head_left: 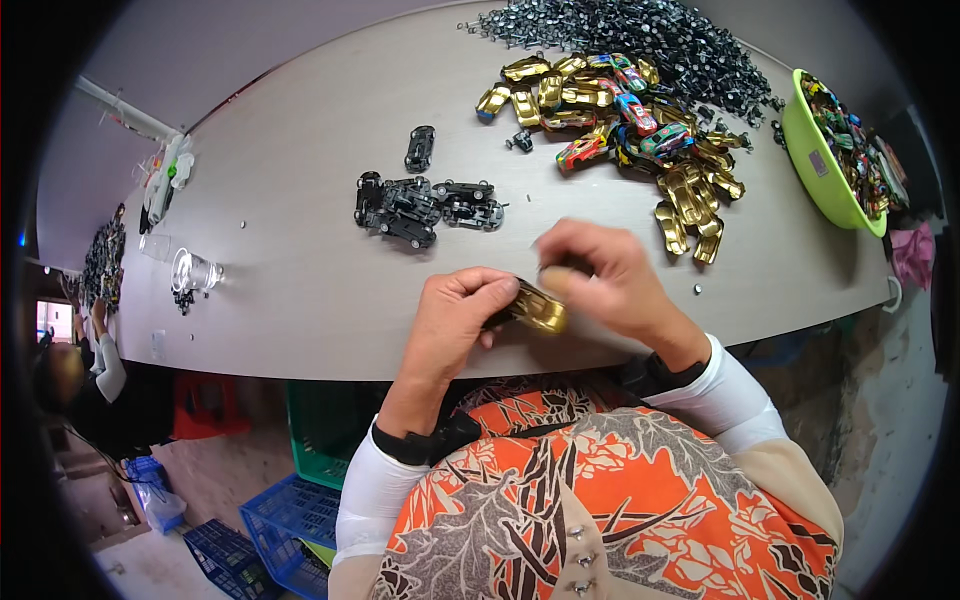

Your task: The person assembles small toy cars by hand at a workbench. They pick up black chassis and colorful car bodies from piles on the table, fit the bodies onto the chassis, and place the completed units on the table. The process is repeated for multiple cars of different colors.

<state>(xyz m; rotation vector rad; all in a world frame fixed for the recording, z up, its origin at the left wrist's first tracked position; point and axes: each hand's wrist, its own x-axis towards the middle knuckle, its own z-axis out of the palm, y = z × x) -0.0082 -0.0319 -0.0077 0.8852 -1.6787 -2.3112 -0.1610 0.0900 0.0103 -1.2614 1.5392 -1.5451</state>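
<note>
My left hand [462,312] is closed around a gold toy car body [541,308], thumb on top, just above the table's near edge. Close to its right side is my right hand [600,275], its fingers curled and blurred by motion. Something dark shows by those fingertips, too smeared to name. Beyond my left hand lies a cluster of black toy car chassis with wheels [405,210]. One black car piece [420,148] rests apart, just behind them. Several gold car bodies [690,195] lie heaped at the right, with printed colourful car bodies [585,148] among them.
A large pile of small dark wheel-and-axle parts [640,35] covers the far edge. At right stands a green basin [815,150] full of car bodies. A clear plastic cup [193,270] is at left. Crates [290,530] sit below the table. Another person [85,370] works far left.
</note>
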